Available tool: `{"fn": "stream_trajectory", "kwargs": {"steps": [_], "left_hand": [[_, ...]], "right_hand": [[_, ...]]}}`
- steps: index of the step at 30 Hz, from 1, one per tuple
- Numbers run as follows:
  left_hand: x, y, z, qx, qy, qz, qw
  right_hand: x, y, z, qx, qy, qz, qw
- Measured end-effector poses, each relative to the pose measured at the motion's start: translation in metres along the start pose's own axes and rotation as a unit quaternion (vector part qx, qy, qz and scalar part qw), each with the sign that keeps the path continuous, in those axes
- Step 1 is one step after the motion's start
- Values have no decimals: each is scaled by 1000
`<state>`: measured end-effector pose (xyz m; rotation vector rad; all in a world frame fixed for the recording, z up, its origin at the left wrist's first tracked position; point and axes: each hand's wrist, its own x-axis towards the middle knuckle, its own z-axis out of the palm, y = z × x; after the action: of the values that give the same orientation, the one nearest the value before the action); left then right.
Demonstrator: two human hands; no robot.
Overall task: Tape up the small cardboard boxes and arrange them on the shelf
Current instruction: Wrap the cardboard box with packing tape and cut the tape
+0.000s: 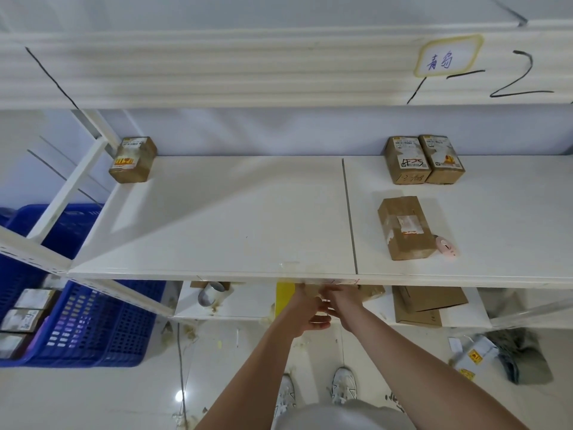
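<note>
Both my hands meet just under the front edge of the middle shelf (pixel 217 268). My left hand (pixel 305 315) and my right hand (pixel 342 297) are close together at a brown cardboard box (pixel 370 291) on the lower shelf, mostly hidden by the shelf edge. My fingertips are hidden too, so the grip is unclear. On the middle shelf one small taped box (pixel 133 161) stands at the back left, and two boxes (pixel 406 161) (pixel 441 159) stand side by side at the back right. Another box (pixel 404 228) lies in front of them.
A small pink tool (pixel 446 245) lies beside the lying box. A tape roll (pixel 210 293) and flat cardboard (pixel 428 302) are on the lower shelf. Blue crates (pixel 90 321) holding several boxes stand at left. Packaging scraps (pixel 502 355) lie on the floor at right.
</note>
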<state>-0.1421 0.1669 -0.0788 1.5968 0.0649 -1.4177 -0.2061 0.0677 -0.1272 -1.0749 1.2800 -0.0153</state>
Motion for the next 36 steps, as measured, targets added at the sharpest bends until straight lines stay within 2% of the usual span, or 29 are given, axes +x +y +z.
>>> {"fn": "stream_trajectory", "kwargs": {"steps": [5,14,17,21,23,27,32,36], "left_hand": [[-2,0,3,-20,20,1,1000],[-1,-1,1,-18,10,-9,1000],[-2,1,2,-57,3,-31,998],[7,0,8,-122,27,-31,992],[13,-5,16,-146,45,-28,988],[15,-15,21,-173,63,-21,983],[16,-15,23,-272,81,-22,959],[17,-21,27,-289,64,33,955]], "right_hand": [[3,6,-2,31,14,-27,999],[7,12,2,51,23,-27,998],[6,9,4,74,24,2,997],[5,5,0,96,-64,22,993],[9,5,-5,102,-82,16,991],[12,5,-7,121,-67,34,990],[15,8,-4,146,-55,36,987],[11,11,-2,168,-74,41,982]]}}
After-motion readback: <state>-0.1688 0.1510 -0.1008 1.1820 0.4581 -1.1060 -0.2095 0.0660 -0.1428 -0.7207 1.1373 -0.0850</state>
